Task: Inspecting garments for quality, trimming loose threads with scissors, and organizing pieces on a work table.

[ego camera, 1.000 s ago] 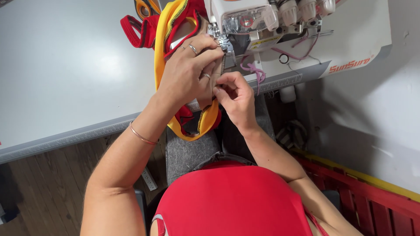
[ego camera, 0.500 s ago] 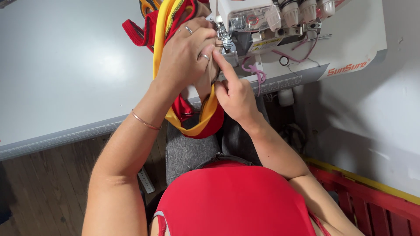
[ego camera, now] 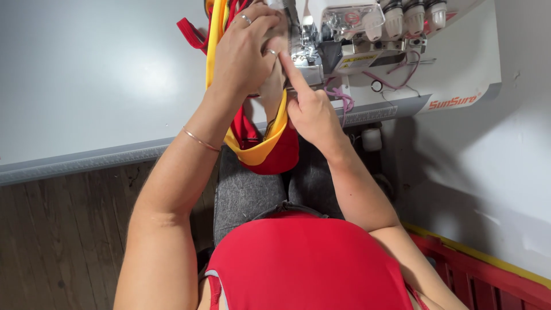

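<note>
Both hands have crept up: left hand [ego camera: 244, 54] presses flat on yellow-and-red fabric [ego camera: 261, 146] (sewing machine [ego camera: 367, 34] just beyond), right hand [ego camera: 307, 106] points its forefinger.

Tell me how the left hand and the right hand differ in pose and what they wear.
The left hand lies flat, fingers curled over the red and yellow fabric; the right hand points one finger at the sewing machine. The left hand wears rings and a wrist bracelet; the right hand shows neither. Both work beside the machine.

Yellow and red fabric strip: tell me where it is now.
In the head view, the yellow and red fabric strip hangs off the white table's front edge, under the left hand, beside the right hand.
</note>
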